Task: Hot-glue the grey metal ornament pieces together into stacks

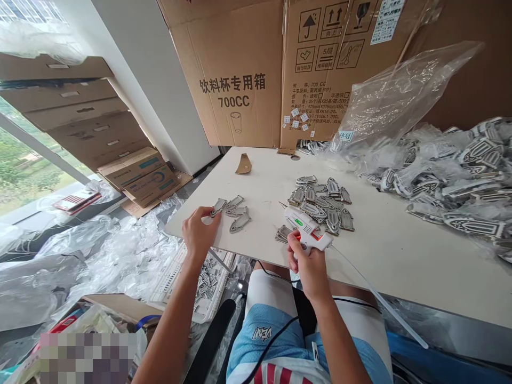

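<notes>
My right hand (303, 255) is wrapped round a white hot glue gun (306, 228), its nozzle pointing up and left over the table. A long glue stick (384, 301) trails out of the gun's back end. At the left, the fingers of my left hand (201, 228) pinch a small grey metal-looking frame piece (218, 207) at the table's edge. Beside that piece lie several like frame pieces (240, 222). A larger pile of such pieces (316, 200) sits just beyond the glue gun, partly hidden by it.
Cardboard boxes (240, 48) wall off the table's (256, 186) back. Bagged frame parts (456, 181) heap up at the right, and a cardboard scrap (244, 164) lies at the back left. Below on the left stand a white tray (224, 288) of pieces and loose plastic wrap (92, 250).
</notes>
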Tool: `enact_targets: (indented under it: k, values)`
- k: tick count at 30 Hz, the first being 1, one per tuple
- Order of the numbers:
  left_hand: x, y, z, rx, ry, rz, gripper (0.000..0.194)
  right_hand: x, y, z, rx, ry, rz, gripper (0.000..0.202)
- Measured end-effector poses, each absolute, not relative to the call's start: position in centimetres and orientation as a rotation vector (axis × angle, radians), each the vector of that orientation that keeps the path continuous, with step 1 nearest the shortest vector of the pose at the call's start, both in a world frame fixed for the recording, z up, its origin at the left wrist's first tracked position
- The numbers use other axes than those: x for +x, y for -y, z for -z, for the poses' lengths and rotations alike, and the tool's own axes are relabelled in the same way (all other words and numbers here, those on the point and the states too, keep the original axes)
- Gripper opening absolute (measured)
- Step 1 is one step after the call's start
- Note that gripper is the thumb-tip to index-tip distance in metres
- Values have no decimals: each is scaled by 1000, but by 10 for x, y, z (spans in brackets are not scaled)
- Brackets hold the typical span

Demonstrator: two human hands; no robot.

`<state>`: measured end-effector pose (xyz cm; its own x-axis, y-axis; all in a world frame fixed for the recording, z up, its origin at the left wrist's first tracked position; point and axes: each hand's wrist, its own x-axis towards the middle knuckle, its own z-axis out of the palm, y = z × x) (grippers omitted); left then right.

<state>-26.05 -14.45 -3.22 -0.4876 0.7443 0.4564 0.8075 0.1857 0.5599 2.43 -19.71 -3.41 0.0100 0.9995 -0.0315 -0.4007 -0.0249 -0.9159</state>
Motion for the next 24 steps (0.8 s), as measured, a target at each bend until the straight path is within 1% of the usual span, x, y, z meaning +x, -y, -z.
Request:
enact_targets:
  k: [7, 13, 24]
  values:
    - [-260, 144, 35, -1571, 2307, 1150, 22, 24, 196, 38, -936, 871, -1371, 34]
    - [-259, 144, 35, -1556, 2329, 1167, 20, 24, 193, 44, -937, 874, -1359, 36]
    - [-259, 144, 37, -1525, 2334, 1181, 20, 24, 197, 37, -935, 885, -1364, 34]
